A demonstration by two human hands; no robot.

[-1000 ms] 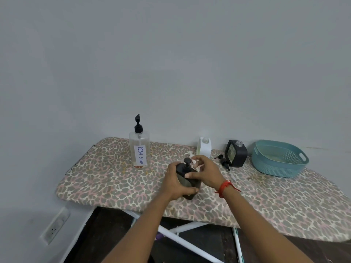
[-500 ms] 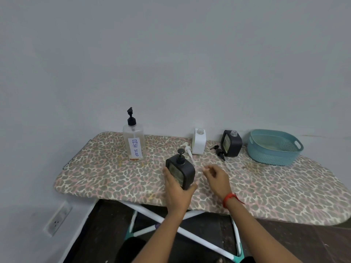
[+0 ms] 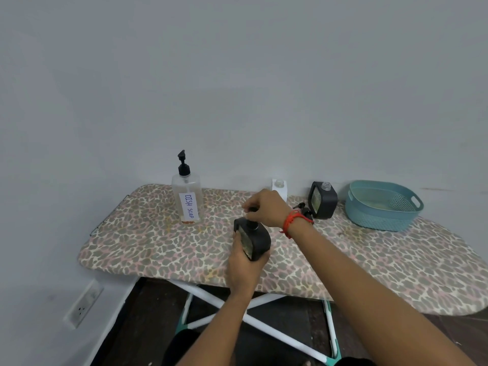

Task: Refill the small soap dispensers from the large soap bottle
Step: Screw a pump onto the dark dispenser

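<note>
Black dispenser (image 3: 257,240): my right hand (image 3: 266,207), open beside it before, now pinches its pump (image 3: 252,225). My left hand (image 3: 244,265) grips its body.

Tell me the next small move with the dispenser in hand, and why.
Probably twist the pump loose with the right hand while the left hand steadies the black dispenser. The right pinches the pump top, the left grips the body, and the white dispenser and second black dispenser behind stand uncapped. Tightening is also possible.

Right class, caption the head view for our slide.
Left hand holds the black dispenser; right hand grips its pump.
</note>
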